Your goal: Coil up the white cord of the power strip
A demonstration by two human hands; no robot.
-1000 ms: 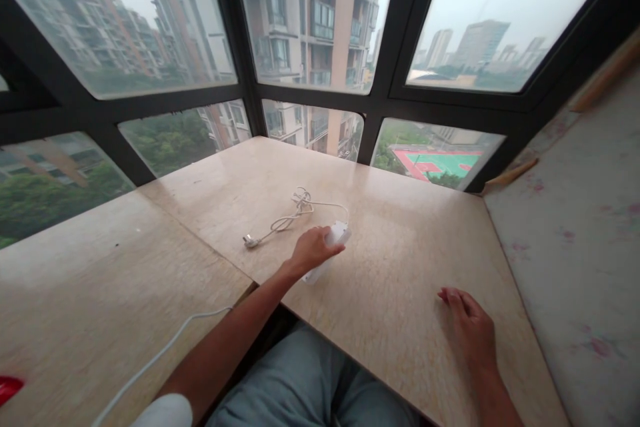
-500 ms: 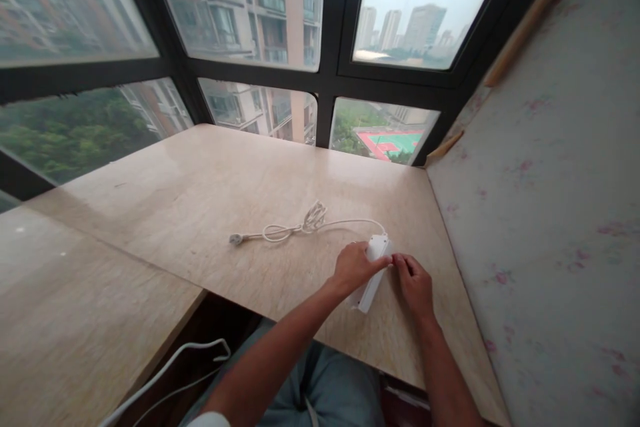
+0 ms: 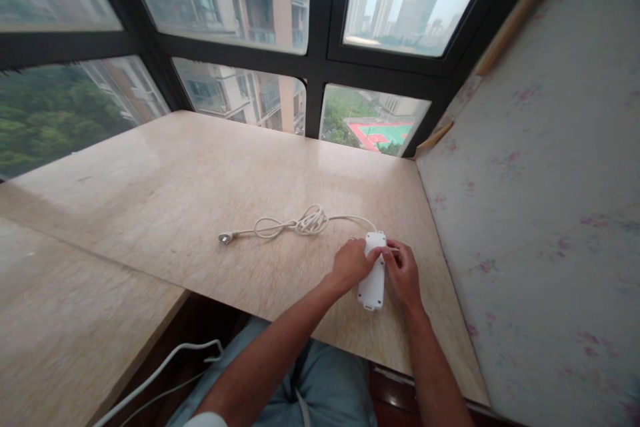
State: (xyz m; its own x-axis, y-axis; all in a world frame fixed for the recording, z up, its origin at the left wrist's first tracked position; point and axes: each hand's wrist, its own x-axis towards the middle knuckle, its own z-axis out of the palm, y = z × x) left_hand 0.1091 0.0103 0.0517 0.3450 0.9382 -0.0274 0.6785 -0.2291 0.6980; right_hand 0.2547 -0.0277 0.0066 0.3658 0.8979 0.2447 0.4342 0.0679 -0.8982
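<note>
A white power strip lies on the stone counter with its flat, screw-dotted back turned up. My left hand grips it from the left, thumb across its face. At its right edge, the fingers of my right hand are pinched together around a small, thin whitish thing, too small to name. From the strip's far end runs a white cord, looped into a loose bundle. The cord ends in a plug on the left.
The counter meets dark-framed windows at the back and a flower-patterned wall on the right. Below the front edge, a white tube passes beside my legs.
The power strip has rolled from its side view so its back faces up. My right hand has moved closer, against its edge. The camera view has shifted slightly.
</note>
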